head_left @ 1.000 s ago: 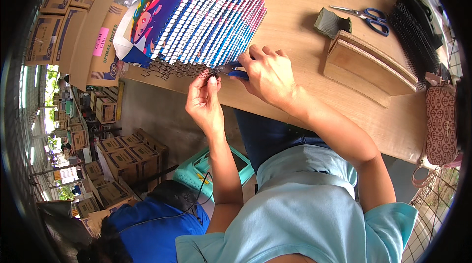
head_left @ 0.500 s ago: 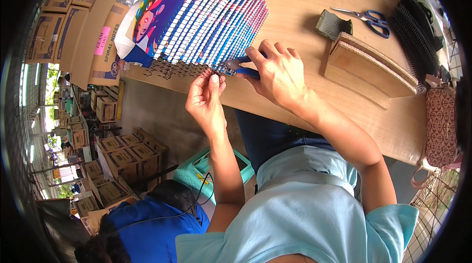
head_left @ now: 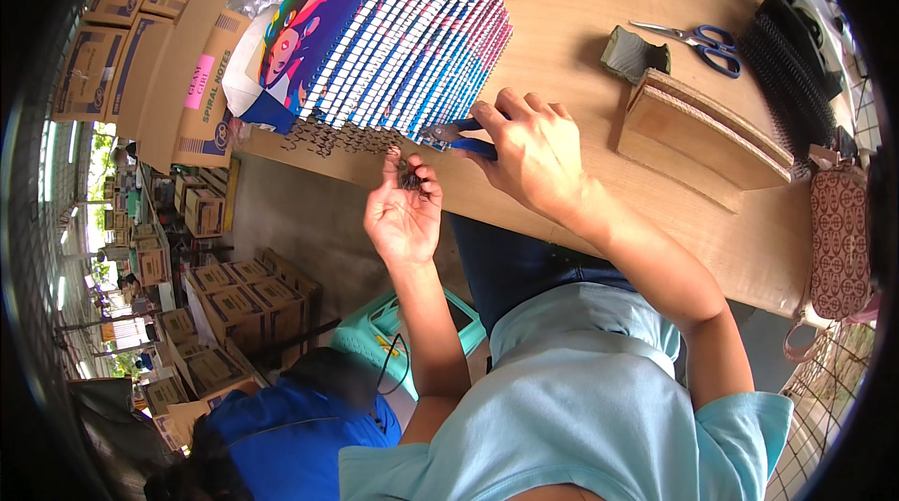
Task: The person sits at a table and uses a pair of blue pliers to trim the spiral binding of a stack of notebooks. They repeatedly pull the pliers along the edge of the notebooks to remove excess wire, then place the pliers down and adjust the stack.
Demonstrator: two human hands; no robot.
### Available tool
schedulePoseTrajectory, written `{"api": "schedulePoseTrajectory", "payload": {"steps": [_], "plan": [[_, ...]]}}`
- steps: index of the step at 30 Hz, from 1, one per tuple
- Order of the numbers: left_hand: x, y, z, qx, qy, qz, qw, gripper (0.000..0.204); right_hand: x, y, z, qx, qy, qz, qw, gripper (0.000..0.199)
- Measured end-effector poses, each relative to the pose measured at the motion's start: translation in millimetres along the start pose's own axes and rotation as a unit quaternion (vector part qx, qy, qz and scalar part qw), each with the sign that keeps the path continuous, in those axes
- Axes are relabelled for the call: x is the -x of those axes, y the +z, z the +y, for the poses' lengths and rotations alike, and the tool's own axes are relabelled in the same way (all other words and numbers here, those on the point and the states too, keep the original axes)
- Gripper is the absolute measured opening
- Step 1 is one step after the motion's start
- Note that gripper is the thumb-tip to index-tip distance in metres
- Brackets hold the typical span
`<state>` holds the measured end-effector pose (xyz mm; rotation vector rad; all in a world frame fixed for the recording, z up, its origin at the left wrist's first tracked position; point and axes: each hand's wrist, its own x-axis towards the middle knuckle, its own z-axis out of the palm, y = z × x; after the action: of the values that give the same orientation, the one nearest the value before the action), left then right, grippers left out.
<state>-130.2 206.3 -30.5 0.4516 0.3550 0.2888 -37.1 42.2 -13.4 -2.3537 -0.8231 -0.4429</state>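
Note:
A tall stack of spiral notebooks (head_left: 403, 42) stands at the table's front edge, with colourful covers and white-and-blue bound edges. Dark coil wire ends (head_left: 328, 139) stick out from the stack's near side. My right hand (head_left: 536, 153) is closed round blue-handled cutting pliers (head_left: 476, 147), whose jaws reach the lower near corner of the stack. Just below those jaws, my left hand (head_left: 405, 220) is turned palm up, its fingers curled over a small clump of dark wire bits (head_left: 409, 175). The thumb and index fingertip are close to the coil ends.
Blue-handled scissors (head_left: 707, 42), a grey-green block (head_left: 637, 53) and a wooden stand (head_left: 707, 136) lie right of the stack. Black coils (head_left: 791, 70) and a patterned pouch (head_left: 838, 243) line the far right. Cardboard boxes (head_left: 201, 80) stand left; a person in blue (head_left: 300, 426) is lower left.
My left hand has turned palm up and dropped slightly from the coil ends, showing the wire bits in its fingers. The pliers stay at the stack's corner, nearly unmoved.

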Motion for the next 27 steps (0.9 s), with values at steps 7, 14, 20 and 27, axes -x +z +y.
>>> {"api": "schedulePoseTrajectory", "payload": {"steps": [7, 14, 20, 27], "plan": [[-1.2, 4.2, -1.9, -0.431, 0.212, 0.002, 0.877, 0.02, -7.6, 6.5, -11.4, 0.017, 0.0, -0.001, 1.0, 0.038], [-18.4, 19.7, -7.6, -0.615, 0.406, 0.052, 0.674, 0.015, -10.8, 3.3, -9.6, -0.035, 0.006, -0.06, 0.998, 0.035], [-16.6, 21.3, -9.3, -0.597, 0.412, 0.061, 0.686, 0.012, -10.6, -8.1, -13.0, -0.019, -0.006, 0.017, 1.0, 0.038], [-16.1, 20.4, -7.1, -0.631, 0.444, 0.06, 0.633, 0.011, -15.9, -0.1, -12.7, -0.051, -0.001, -0.04, 0.998, 0.036]]}}
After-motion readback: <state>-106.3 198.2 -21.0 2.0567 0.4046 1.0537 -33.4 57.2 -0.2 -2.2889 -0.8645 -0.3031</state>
